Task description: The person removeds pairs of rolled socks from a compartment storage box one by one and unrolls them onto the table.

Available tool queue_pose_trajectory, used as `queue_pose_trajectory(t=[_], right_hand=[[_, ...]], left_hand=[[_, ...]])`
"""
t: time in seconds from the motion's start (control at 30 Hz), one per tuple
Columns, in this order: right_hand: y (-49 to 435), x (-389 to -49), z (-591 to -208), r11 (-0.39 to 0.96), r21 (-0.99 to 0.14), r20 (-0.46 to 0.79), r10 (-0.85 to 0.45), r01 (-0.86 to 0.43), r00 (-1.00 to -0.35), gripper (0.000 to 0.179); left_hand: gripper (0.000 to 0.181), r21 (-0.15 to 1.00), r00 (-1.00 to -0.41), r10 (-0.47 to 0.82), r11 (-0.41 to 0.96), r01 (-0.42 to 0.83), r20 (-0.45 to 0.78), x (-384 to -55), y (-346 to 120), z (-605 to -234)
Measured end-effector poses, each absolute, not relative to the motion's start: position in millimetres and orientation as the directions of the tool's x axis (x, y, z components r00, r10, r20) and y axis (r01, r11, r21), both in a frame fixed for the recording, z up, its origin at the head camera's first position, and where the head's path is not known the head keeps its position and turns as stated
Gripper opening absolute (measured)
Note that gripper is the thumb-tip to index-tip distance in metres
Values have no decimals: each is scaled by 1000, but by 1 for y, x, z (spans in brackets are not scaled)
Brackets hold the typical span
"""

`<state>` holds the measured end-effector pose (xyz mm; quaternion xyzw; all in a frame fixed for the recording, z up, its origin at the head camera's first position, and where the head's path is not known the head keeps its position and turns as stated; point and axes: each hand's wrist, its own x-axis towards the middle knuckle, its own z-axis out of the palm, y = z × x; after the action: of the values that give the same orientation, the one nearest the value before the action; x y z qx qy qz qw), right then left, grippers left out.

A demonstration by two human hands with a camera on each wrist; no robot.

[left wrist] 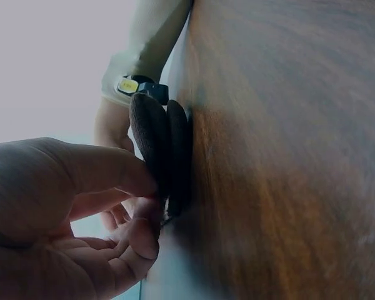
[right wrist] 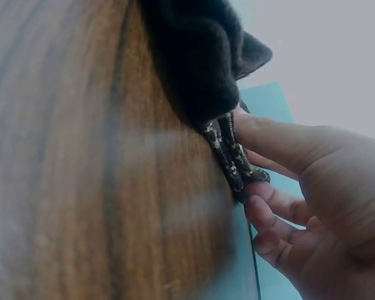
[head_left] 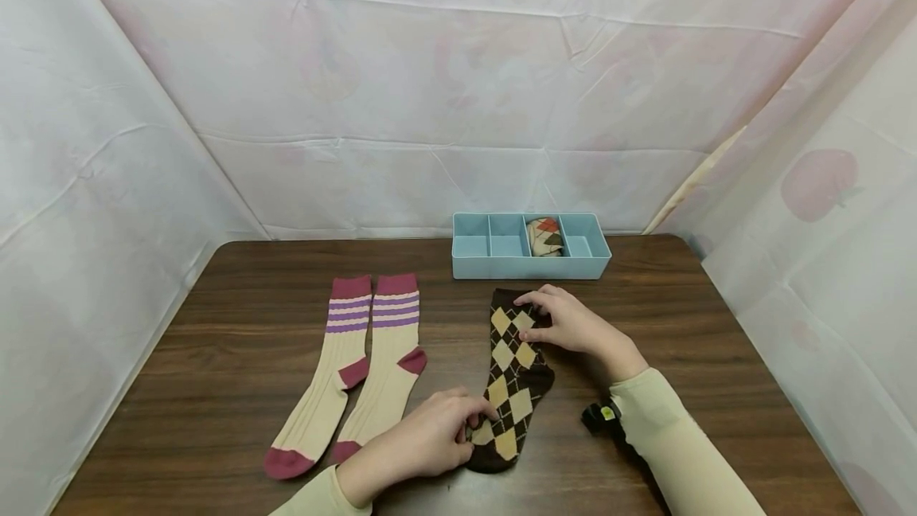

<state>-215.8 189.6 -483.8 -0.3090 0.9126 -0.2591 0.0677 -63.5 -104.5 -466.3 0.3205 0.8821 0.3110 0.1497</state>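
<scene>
Two dark brown argyle socks (head_left: 504, 357) with tan diamonds lie one on the other on the table, cuffs toward the back; their stacked toes (left wrist: 151, 128) show in the left wrist view. My left hand (head_left: 437, 432) pinches their left edge near the toes, index finger over the fabric and thumb low at the side. At the cuff end, my right hand (head_left: 573, 325) rests its fingertips on the fabric, thumb and index finger spread apart. In the right wrist view, its fingers (right wrist: 265, 212) touch the edge of the patterned layers.
Left of my hands lie two cream socks (head_left: 387, 341) with maroon toes and purple stripes, side by side. A light blue divided box (head_left: 530, 267) stands at the table's back, with a rolled argyle sock bundle (head_left: 546, 237) in its third compartment from the left. Fabric hangs around the table.
</scene>
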Motion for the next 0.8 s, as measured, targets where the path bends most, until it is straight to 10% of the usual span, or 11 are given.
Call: queue_pose_trajectory(t=[0.8], right_hand=[[187, -221, -481, 685, -504, 30, -594, -526, -804, 59]], left_hand=[[30, 716, -781, 624, 543, 438, 4, -64, -104, -467]])
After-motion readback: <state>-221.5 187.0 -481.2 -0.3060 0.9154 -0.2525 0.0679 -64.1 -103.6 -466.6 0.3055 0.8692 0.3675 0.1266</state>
